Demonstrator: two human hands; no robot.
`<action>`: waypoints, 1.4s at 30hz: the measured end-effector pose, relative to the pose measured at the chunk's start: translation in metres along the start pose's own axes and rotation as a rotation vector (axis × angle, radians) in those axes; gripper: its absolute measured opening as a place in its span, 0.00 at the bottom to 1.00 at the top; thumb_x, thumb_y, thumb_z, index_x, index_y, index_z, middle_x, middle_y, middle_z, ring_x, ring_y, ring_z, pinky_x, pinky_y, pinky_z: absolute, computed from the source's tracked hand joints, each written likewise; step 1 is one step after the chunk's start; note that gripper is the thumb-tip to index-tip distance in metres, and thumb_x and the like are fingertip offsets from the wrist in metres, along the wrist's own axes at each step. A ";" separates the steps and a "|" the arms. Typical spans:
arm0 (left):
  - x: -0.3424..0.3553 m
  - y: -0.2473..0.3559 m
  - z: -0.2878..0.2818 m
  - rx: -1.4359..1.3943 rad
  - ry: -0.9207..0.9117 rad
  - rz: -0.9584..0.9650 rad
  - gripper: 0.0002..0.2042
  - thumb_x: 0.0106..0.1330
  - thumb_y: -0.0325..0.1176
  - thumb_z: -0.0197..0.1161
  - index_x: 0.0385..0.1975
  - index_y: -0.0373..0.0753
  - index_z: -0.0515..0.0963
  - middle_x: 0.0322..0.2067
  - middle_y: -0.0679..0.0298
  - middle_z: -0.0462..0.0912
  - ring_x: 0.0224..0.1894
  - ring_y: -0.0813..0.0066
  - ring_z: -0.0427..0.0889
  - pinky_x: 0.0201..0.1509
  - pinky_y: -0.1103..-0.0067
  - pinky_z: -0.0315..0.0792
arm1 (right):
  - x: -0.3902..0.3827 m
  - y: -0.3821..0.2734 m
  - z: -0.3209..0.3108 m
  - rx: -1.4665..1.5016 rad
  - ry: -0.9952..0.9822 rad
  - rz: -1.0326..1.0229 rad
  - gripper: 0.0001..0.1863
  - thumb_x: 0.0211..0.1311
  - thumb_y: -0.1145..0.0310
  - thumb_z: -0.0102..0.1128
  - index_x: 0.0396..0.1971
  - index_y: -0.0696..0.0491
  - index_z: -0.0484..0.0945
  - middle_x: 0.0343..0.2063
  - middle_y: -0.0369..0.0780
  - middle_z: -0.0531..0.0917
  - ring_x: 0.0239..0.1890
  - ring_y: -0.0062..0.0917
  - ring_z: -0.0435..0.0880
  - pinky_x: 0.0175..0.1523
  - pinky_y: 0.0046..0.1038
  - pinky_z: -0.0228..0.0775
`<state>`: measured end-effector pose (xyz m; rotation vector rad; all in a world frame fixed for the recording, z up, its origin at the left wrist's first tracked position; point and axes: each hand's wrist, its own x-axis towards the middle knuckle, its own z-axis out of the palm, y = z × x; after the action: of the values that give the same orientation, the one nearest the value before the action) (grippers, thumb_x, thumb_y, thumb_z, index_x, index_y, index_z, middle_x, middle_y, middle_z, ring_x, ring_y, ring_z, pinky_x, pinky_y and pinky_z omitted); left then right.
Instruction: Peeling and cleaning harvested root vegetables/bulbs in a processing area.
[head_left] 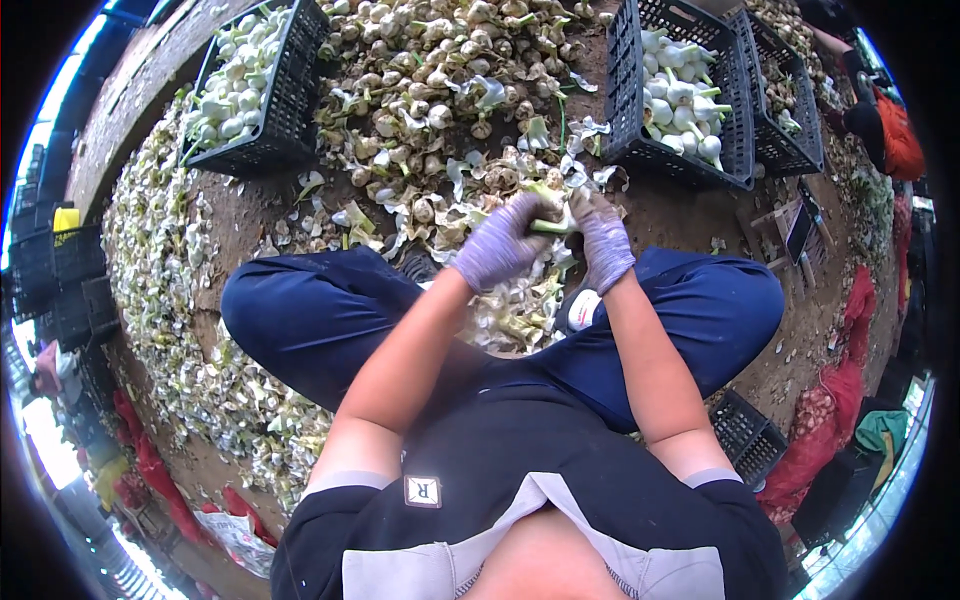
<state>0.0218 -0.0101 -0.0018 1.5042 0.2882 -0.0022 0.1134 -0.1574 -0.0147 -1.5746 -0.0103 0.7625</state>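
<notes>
Both my hands wear purplish, dirt-stained gloves and meet over the heap in front of my crossed legs. My left hand (507,241) is closed around the green stem of a garlic bulb (549,226). On the other side, my right hand (604,243) grips the same garlic at its bulb end, which the fingers mostly hide. Just beyond my hands spreads a large pile of unpeeled garlic bulbs (410,120) with dry, brownish skins. Loose garlic skins (515,318) lie beneath my hands and between my legs.
A black crate (291,95) of clean white garlic stands at the far left. Another such crate (627,105) is at the far right, beside a third black crate (790,140). Peelings (160,260) cover the left ground. Red net sacks (825,410) lie at right, near an additional crate (745,437).
</notes>
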 end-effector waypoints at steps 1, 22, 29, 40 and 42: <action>0.011 -0.003 -0.014 0.113 -0.040 0.009 0.17 0.55 0.18 0.56 0.45 0.39 0.72 0.32 0.65 0.77 0.37 0.77 0.77 0.43 0.80 0.72 | 0.001 0.001 -0.001 0.155 0.077 0.012 0.25 0.55 0.45 0.59 0.39 0.53 0.76 0.30 0.36 0.79 0.32 0.16 0.77 0.33 0.20 0.67; 0.020 -0.147 -0.095 1.415 0.066 -0.696 0.28 0.53 0.43 0.60 0.57 0.54 0.65 0.61 0.58 0.63 0.63 0.59 0.62 0.63 0.64 0.54 | -0.018 0.013 0.009 -0.568 -0.096 -0.151 0.23 0.51 0.70 0.57 0.50 0.59 0.72 0.42 0.45 0.80 0.44 0.29 0.78 0.51 0.27 0.68; 0.015 -0.158 -0.102 1.247 0.074 -0.841 0.23 0.61 0.43 0.53 0.58 0.54 0.66 0.61 0.60 0.63 0.64 0.58 0.60 0.63 0.58 0.51 | -0.012 0.011 0.007 -0.538 -0.145 -0.040 0.22 0.51 0.68 0.54 0.48 0.58 0.74 0.42 0.50 0.80 0.43 0.36 0.80 0.50 0.28 0.69; 0.025 -0.131 -0.085 1.092 0.092 -0.623 0.33 0.53 0.53 0.61 0.53 0.37 0.64 0.47 0.48 0.76 0.52 0.53 0.74 0.58 0.64 0.63 | -0.017 0.005 0.009 -0.707 -0.145 0.023 0.20 0.58 0.57 0.55 0.41 0.58 0.77 0.31 0.45 0.83 0.30 0.30 0.82 0.39 0.29 0.73; 0.037 -0.121 -0.080 0.796 0.118 -0.443 0.34 0.48 0.52 0.66 0.50 0.35 0.66 0.44 0.47 0.77 0.47 0.52 0.77 0.52 0.68 0.68 | -0.016 0.000 0.011 -0.791 -0.125 -0.039 0.21 0.59 0.55 0.54 0.41 0.58 0.77 0.30 0.45 0.83 0.30 0.28 0.82 0.38 0.29 0.73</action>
<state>0.0211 0.0657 -0.1311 2.1976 0.7752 -0.4254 0.0957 -0.1548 -0.0062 -2.2552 -0.4842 0.8787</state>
